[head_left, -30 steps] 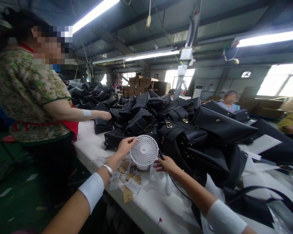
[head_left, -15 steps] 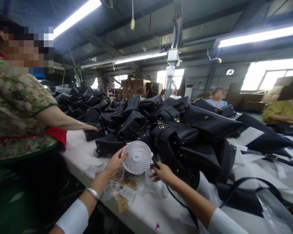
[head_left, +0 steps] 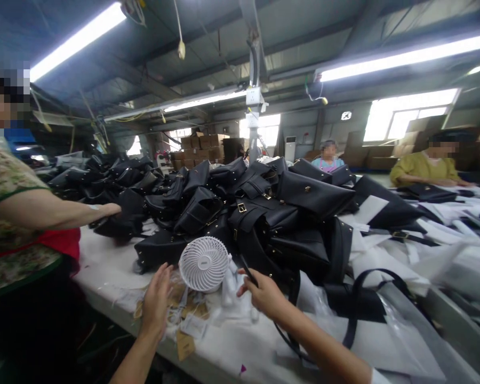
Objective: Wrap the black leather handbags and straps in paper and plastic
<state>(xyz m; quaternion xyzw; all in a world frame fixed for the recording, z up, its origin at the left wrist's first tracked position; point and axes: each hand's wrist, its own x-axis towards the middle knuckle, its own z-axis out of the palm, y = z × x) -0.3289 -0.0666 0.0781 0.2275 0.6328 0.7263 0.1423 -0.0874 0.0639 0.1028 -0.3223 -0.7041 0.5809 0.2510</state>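
A small white round fan (head_left: pixel 204 263) stands on the white table (head_left: pixel 104 266), in front of a big heap of black handbags (head_left: pixel 264 213). My left hand (head_left: pixel 157 298) is just left of the fan, open with fingers stretched, not touching it. To the fan's right, my right hand (head_left: pixel 262 290) has its fingers curled around a thin black cable (head_left: pixel 246 268) that trails down under my forearm. Brown and white paper tags (head_left: pixel 188 314) lie under and between my hands.
A co-worker in a floral top stands at left, one hand (head_left: pixel 108 209) on a black bag (head_left: pixel 120 224). Two more people sit at the far side (head_left: pixel 328 154) (head_left: pixel 424 162). White paper and a black strap (head_left: pixel 368 288) cover the table's right part. Cardboard boxes (head_left: pixel 200 141) are stacked behind.
My left hand has let go of the fan's rim and dropped back to the left. The view has swung right. The co-worker's hand has shifted along the bags.
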